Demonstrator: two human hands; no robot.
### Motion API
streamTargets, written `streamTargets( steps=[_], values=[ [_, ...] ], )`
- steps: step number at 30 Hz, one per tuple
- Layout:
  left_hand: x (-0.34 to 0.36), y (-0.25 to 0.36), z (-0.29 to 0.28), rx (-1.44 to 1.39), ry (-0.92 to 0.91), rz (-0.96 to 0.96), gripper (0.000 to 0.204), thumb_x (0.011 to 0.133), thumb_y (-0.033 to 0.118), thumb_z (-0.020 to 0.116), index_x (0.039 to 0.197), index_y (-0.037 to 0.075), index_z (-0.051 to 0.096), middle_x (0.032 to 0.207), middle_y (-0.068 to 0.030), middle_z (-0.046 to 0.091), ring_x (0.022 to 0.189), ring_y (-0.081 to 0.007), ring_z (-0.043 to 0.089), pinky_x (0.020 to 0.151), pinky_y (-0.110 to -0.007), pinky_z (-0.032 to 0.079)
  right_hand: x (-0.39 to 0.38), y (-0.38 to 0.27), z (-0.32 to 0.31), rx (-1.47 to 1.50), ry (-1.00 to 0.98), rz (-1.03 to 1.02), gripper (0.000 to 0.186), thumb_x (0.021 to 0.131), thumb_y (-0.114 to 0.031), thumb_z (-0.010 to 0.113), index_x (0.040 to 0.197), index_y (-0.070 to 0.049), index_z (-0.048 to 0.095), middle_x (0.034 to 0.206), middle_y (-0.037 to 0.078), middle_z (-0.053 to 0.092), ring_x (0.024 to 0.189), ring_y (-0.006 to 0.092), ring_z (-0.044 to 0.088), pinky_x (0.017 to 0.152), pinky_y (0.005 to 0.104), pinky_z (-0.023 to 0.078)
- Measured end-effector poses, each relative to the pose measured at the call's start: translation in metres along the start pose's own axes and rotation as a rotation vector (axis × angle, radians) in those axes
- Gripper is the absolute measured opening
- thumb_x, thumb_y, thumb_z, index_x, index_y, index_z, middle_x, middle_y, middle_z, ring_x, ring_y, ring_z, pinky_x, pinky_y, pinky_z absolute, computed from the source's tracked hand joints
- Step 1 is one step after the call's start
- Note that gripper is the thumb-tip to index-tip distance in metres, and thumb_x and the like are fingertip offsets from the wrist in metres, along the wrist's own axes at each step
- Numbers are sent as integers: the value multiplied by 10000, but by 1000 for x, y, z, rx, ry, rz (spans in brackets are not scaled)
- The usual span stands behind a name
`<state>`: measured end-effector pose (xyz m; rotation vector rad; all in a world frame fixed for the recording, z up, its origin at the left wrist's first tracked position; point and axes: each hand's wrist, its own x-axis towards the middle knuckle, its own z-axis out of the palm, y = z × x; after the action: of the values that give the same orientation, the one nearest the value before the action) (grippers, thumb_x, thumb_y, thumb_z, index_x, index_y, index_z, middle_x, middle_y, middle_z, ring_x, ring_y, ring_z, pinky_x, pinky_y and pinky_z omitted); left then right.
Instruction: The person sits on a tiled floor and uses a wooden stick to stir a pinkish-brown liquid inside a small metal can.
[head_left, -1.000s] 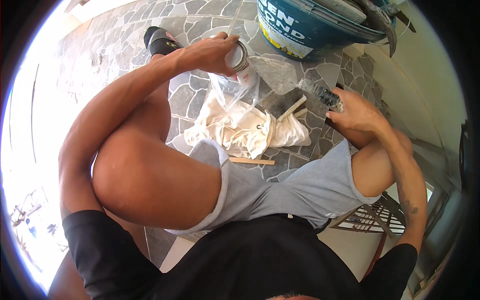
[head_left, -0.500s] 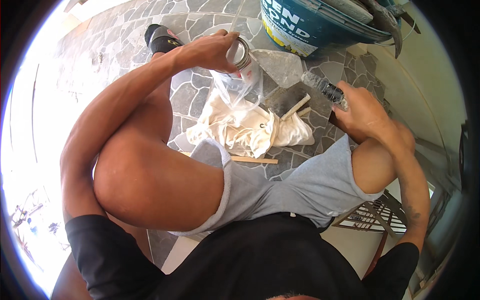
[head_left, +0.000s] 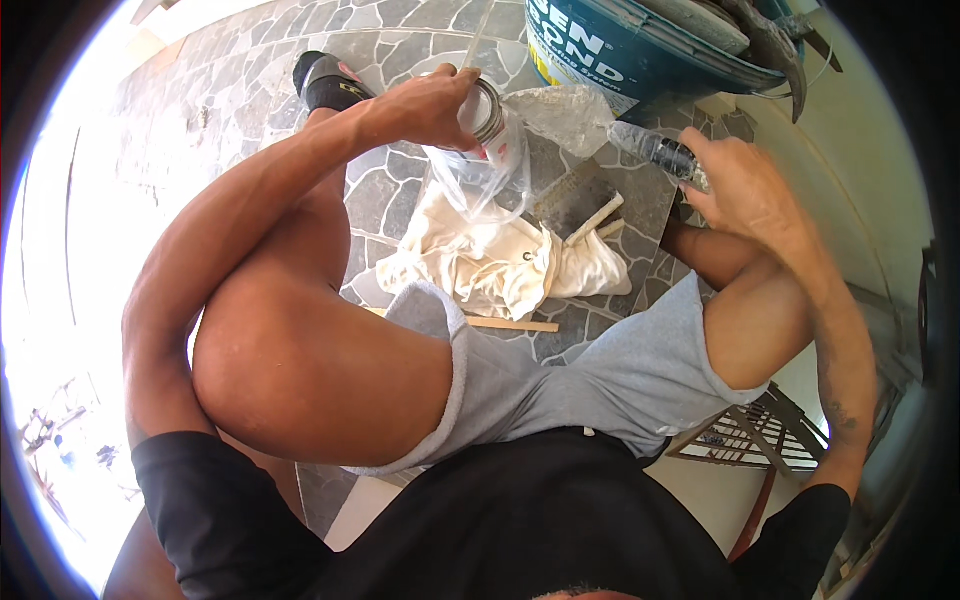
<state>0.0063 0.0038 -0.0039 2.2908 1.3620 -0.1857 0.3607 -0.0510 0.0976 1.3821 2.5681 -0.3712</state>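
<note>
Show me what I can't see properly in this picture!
All in the head view:
- Can: one side, behind the left hand.
- Trowel handle: part, behind the right hand.
- Bucket: top, cut off by the upper edge.
- Floor: part, under the cloth.

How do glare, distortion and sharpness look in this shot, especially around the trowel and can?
Head view: glare bleaches the left side white, washing out the stone-patterned floor there; head view: fisheye curvature, with dark corners; head view: trowel and can fairly well lit, outlines readable; head view: clear plastic bag see-through, with pale highlights.
</note>
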Motion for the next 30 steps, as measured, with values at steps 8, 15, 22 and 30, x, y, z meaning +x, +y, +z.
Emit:
streamTargets(
  steps=[8,15,22,30],
  values=[
    [-10,-16,8,30,77,44,1087,666,423,891,1480,-56,353,1258,-332,560,1146,-473,608,967,-460,512,8,4,37,192,-7,-5,435,814,-218,742,1144,8,569,889,243,674,844,468,650,740,514,521],
    [-10,-11,0,-23,78,67,1047,679,405,884,1491,-5,366,1274,-321,557,1170,-456,596,993,-458,490,14,5,20,474,-199,105,461,810,-244,744,1162,31,629,897,240,679,849,394,668,759,441,525],
    [-16,-15,-15,-84,-24,64,906,747,281,857,1501,106,386,1460,-215,486,1328,-371,516,1099,-434,434,10,-3,14,561,-181,99,463,809,-197,756,1195,24,628,961,214,690,874,308,650,828,393,500],
    [-17,-46,-19,-385,-16,133,896,782,379,838,1499,88,387,1470,-220,494,1321,-374,531,1088,-438,446,1,2,12,620,-37,98,426,814,-193,730,1174,17,643,985,211,699,925,348,669,842,404,509]
  ],
)
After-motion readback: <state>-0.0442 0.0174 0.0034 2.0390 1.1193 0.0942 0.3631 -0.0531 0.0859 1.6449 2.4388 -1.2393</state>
